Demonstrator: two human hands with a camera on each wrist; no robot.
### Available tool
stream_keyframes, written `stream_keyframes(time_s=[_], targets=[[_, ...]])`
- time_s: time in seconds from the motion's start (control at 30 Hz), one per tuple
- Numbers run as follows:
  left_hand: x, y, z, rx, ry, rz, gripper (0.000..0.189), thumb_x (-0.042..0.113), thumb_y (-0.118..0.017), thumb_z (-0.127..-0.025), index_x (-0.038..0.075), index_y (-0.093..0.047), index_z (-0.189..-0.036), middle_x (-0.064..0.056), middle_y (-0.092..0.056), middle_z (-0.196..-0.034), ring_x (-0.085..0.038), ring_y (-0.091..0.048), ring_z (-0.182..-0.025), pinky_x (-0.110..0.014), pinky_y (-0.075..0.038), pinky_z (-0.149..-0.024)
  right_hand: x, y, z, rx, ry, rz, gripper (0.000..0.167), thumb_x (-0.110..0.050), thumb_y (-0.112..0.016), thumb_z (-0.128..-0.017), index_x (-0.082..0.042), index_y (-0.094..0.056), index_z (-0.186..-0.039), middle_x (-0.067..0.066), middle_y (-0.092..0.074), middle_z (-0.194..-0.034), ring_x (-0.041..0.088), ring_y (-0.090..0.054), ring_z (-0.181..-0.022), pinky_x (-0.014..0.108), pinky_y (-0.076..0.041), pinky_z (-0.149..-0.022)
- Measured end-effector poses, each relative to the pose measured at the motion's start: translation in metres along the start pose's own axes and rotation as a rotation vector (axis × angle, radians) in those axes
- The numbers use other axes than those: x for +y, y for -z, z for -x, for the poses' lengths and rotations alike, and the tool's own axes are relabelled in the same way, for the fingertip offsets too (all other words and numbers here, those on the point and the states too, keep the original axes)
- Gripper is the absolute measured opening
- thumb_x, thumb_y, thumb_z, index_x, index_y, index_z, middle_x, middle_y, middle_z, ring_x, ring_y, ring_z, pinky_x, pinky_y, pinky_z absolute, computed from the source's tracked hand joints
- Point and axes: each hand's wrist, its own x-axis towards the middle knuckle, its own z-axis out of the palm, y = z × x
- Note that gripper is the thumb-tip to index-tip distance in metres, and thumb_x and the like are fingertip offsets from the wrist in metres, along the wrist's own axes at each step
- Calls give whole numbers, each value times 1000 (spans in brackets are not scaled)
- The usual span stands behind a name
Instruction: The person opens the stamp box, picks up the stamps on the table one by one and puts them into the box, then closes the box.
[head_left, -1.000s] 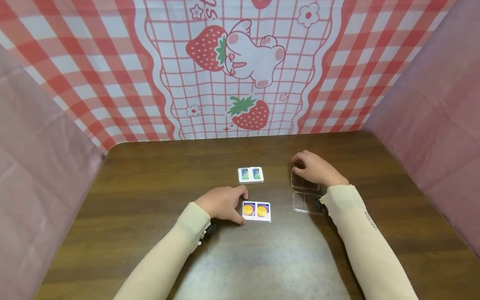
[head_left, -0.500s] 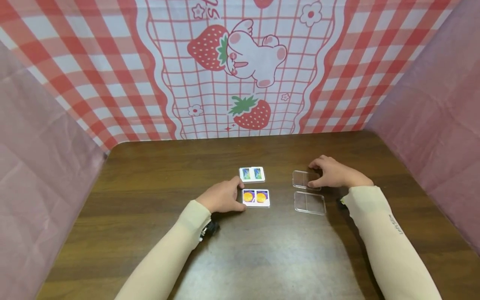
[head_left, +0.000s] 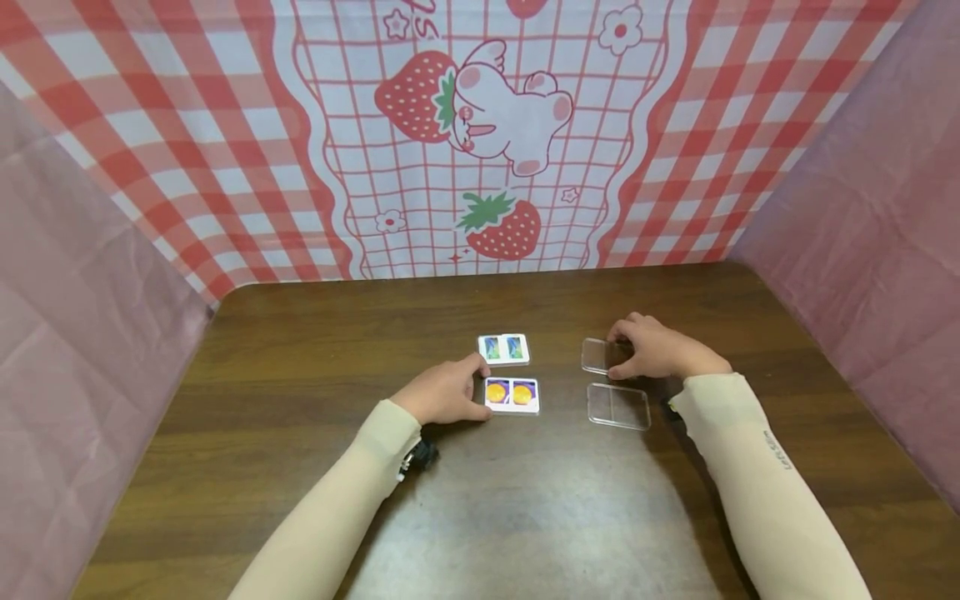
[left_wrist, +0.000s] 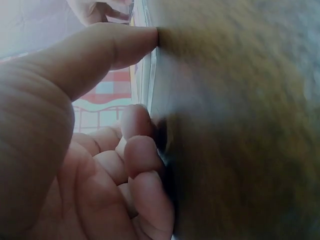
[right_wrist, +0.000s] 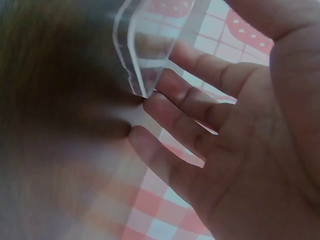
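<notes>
My left hand (head_left: 444, 392) grips the left end of a flat clear case with two orange-and-purple picture cards (head_left: 512, 396), thumb at its near corner and index finger at the far one. In the left wrist view, the other fingers (left_wrist: 150, 200) lie curled against the tabletop. Just beyond lies a similar case with two blue-green picture cards (head_left: 504, 349). My right hand (head_left: 660, 348) holds the right end of a clear divided plastic case (head_left: 595, 355) between thumb and fingers; the right wrist view shows its edge (right_wrist: 131, 45) at the fingertips. A second clear case (head_left: 618, 406) lies nearer me.
All of it lies on a brown wood-grain table (head_left: 525, 508). A red-and-white checked cloth with strawberries (head_left: 495, 133) hangs behind the far edge. Pink cloth (head_left: 847, 208) hangs at both sides.
My left hand has slid the case with orange pictures away from me, closer to the blue-green one. My right hand moved right, then slightly back left, shifting the far clear case a little left.
</notes>
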Motion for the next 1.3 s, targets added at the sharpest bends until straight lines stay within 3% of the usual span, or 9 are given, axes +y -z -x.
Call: stream_keyframes(time_s=[0.27, 0.57, 0.9, 1.0, 1.3], targets=[[0, 0, 0, 3, 16, -4, 56, 40, -84, -85, 14, -54, -125, 1, -62, -80, -13, -57, -69, -32, -47, -68, 1, -5, -10, 111, -19, 8, 52, -32, -85, -86, -7, -65, -127, 14, -61, -113, 29, -57, -100, 53, -50, -88], [0, 1, 0, 3, 15, 1, 55, 41, -84, -85, 15, -54, -124, 0, -62, -81, -13, -57, -69, -32, -47, -68, -4, -11, -24, 238, -39, -90, 55, -28, -80, -87, 1, -61, -130, 18, -60, -120, 32, -56, -105, 54, -50, -94], [-1, 1, 1, 2, 14, 18, 54, 38, -84, -86, 14, -53, -123, 0, -62, -80, -13, -56, -68, -31, -46, -66, -18, -14, -35, 464, 24, -166, 50, -39, -85, -84, -6, -68, -118, 10, -62, -112, 25, -53, -99, 46, -46, -86], [-1, 1, 1, 2, 16, 11, 54, 39, -84, -86, 15, -53, -123, 0, -62, -80, -13, -56, -68, -31, -46, -66, -20, -12, -33, 459, 15, -164, 52, -39, -87, -83, -7, -68, -119, 9, -61, -112, 26, -52, -99, 46, -46, -85], [-2, 0, 0, -1, 20, 9, 54, 40, -84, -86, 16, -53, -123, 0, -62, -79, -13, -56, -67, -31, -46, -66, -25, -9, -28, 330, -4, -95, 59, -43, -84, -85, -4, -64, -126, 12, -61, -120, 29, -57, -104, 51, -52, -90]])
